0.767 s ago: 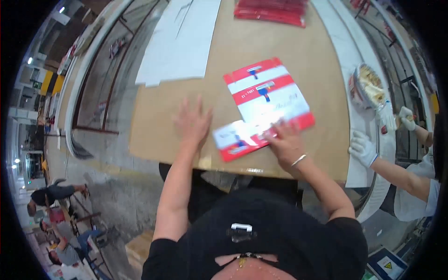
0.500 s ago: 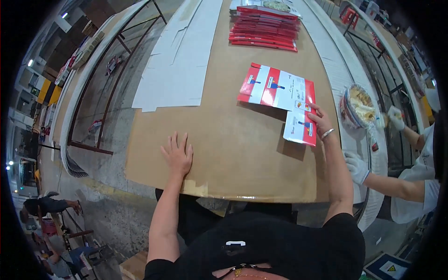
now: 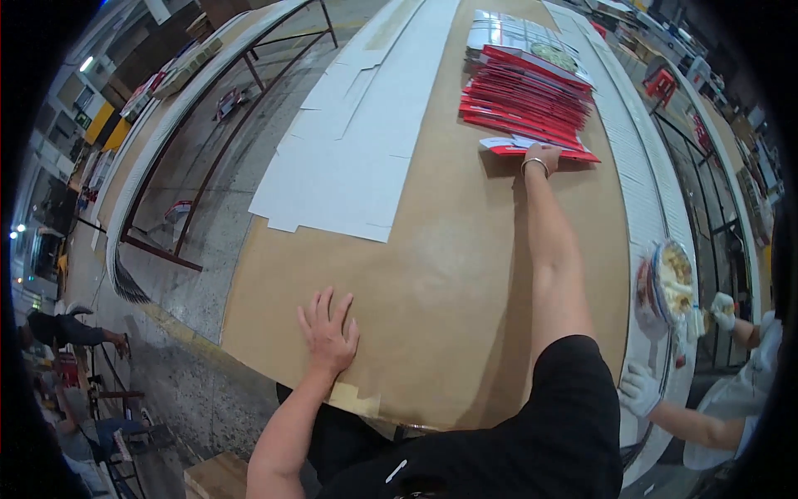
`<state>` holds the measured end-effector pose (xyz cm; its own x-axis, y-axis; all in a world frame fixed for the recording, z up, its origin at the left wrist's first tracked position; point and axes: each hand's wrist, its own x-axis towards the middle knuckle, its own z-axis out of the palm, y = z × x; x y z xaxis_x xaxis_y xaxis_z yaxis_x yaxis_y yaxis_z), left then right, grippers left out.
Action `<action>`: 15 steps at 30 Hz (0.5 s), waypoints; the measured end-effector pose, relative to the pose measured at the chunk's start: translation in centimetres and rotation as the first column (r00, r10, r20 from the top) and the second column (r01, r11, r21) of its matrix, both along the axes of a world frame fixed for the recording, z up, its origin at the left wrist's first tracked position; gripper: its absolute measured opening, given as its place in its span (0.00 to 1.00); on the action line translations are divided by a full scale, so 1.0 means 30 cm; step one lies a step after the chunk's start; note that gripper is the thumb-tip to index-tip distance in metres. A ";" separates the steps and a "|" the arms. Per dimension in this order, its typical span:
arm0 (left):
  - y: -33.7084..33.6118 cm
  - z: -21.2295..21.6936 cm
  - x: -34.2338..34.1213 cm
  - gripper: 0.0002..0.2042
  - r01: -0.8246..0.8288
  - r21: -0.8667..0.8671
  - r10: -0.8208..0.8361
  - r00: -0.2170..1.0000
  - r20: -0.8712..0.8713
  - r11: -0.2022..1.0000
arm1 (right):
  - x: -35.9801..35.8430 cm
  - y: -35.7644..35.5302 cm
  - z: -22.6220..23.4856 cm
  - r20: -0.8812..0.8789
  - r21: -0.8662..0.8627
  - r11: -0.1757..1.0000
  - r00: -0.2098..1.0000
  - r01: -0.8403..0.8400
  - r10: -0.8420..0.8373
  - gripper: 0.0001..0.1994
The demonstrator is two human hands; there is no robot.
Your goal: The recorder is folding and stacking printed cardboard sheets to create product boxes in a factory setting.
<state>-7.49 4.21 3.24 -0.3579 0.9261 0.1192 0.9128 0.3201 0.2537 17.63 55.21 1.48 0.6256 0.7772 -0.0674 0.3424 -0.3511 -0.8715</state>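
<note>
Stretched far forward, my right hand grips a flat red-and-white printed carton by its near side. Its fingertips are partly hidden. This carton stands tilted at the near end of a row of similar red cartons, which lean against one another. My left hand rests palm down with fingers spread on the brown-covered table, near its front edge, and holds nothing.
White cardboard sheets lie overlapped on the table's left side. Along the right runs a white roller conveyor carrying a wrapped round tub. A co-worker's gloved hand is beside it. A metal-framed bench stands left.
My right hand has carried the carton forward from the table's right middle to the near end of the row. The view has shifted; my left hand still lies flat.
</note>
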 end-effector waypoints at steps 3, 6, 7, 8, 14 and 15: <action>0.040 0.001 0.029 0.27 0.044 0.007 -0.045 0.998 0.046 0.999 | 0.009 0.116 -0.002 0.260 -0.134 0.952 0.918 -0.274 0.300 0.28; 0.001 0.026 -0.010 0.27 -0.009 -0.036 0.009 1.000 0.012 0.999 | -0.184 -0.020 -0.023 0.358 -0.333 0.771 0.684 -0.542 0.635 0.33; 0.012 0.024 -0.003 0.27 0.003 -0.039 -0.002 1.000 0.019 0.999 | -0.175 -0.017 -0.051 0.540 -0.305 0.811 0.611 -0.499 0.579 0.34; 0.030 0.023 -0.002 0.27 -0.001 -0.043 0.002 1.000 0.026 0.999 | -0.167 -0.013 -0.073 0.699 -0.265 0.845 0.512 -0.464 0.500 0.34; 0.041 0.025 0.011 0.27 0.020 0.023 -0.020 0.999 0.036 1.000 | -0.144 -0.044 -0.095 0.661 -0.055 0.788 0.569 -0.613 0.489 0.37; 0.029 0.005 0.013 0.26 0.019 0.021 -0.020 0.998 0.051 1.000 | -0.132 -0.092 -0.096 0.570 0.039 0.725 0.611 -0.688 0.549 0.37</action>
